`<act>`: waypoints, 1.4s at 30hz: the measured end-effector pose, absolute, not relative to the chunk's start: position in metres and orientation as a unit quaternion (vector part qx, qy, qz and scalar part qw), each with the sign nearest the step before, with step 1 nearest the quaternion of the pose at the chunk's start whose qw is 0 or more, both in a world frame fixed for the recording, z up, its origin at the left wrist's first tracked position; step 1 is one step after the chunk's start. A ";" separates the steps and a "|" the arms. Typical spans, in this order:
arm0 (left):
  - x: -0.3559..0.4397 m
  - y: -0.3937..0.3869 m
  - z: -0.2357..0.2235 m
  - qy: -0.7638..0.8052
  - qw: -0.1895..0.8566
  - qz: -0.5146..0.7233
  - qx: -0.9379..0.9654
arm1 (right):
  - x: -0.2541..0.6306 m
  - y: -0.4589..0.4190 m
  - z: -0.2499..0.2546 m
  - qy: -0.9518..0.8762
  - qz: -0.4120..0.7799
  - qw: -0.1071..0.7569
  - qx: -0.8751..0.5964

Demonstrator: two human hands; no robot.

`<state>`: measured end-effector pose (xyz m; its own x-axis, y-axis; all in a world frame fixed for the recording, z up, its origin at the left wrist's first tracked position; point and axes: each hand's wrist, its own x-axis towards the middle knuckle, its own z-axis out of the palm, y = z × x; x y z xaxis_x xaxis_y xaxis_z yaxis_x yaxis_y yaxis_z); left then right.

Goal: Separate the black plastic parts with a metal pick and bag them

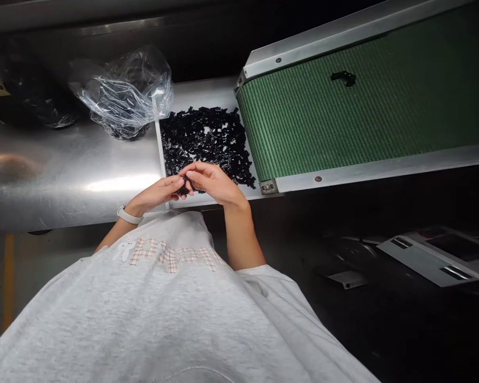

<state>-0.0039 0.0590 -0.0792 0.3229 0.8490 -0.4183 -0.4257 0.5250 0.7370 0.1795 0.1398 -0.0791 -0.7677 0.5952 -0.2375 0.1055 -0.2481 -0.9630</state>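
"Where are the black plastic pieces in relation to the hands?"

"A heap of them (205, 143) spreads just beyond the fingertips, and its near edge runs under the hands."

"And the grip?"

"Closed. The left hand (155, 194) and right hand (212, 183) meet, their fingers pinching a small black piece (187, 184), partly hidden."

"What's around them?"

"The heap lies on a steel tray (195, 96), below the end of a green conveyor belt (355, 114), off to the right. One black piece (344, 78) sits on the belt. A clear plastic bag (123, 93) lies beyond the left hand, on a steel surface (64, 181). A white-strapped watch (128, 215) circles the left wrist."
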 end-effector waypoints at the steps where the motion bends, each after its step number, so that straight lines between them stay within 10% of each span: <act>1: -0.003 0.059 -0.078 0.405 0.770 0.425 0.250 | 0.179 0.138 -0.079 -0.592 0.723 0.183 -0.305; 19: 0.007 0.046 -0.056 0.409 0.736 0.525 0.122 | 0.167 0.079 -0.071 -0.700 0.475 0.366 -0.386; 42: -0.004 0.035 -0.044 0.353 0.788 0.493 0.104 | 0.183 0.095 -0.061 -0.847 0.193 0.394 -0.301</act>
<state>-0.0038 0.0347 -0.0445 0.2642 0.8506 -0.4547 -0.7037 0.4924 0.5122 0.1831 0.0955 -0.0613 -0.5094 0.6610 0.5510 0.3579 0.7450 -0.5629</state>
